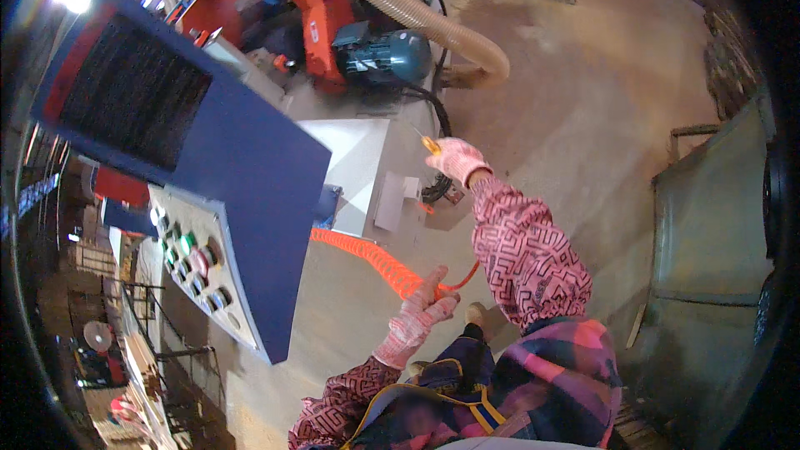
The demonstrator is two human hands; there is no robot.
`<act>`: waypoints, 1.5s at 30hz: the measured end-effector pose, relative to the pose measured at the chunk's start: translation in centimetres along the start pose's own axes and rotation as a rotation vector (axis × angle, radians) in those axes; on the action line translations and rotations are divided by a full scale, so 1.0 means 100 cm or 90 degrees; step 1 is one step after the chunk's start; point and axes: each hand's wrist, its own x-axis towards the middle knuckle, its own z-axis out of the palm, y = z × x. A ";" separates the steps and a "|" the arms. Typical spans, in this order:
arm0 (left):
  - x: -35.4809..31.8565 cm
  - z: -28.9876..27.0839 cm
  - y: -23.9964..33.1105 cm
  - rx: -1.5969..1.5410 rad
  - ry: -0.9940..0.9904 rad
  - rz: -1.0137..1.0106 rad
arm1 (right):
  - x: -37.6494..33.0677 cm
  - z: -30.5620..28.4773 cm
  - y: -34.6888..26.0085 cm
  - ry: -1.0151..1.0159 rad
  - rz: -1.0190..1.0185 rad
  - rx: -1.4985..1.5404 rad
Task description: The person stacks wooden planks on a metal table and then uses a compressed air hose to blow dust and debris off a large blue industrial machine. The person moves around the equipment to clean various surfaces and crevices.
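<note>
Your right hand, near the middle of the frame, was closed around a yellow tool, its thin tip pointing up and left toward the machine. Your left hand, below the centre, had its fingers curled loosely about the coiled orange hose, with one finger sticking out. By the look of it, the work was under way rather than finished: the tool was in hand and the hose drawn out from the blue console, but the tip met nothing that could be seen. How much of the machine had been dealt with, and how much was left, you could not tell from here; nor did it show whether the hose joined the tool, since its thin end went out of sight by your right sleeve. The white panel ended just left of the tool, and black cables hung close above it, the tightest edges for your right hand. The console's slanted side bounded the left. Bare floor gave you open room at upper right, as far as the grey cabinet at the right.
</note>
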 end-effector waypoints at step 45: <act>-0.508 -0.625 -0.268 -0.126 0.503 -0.122 | -0.251 0.752 -0.544 -0.375 -0.083 -0.453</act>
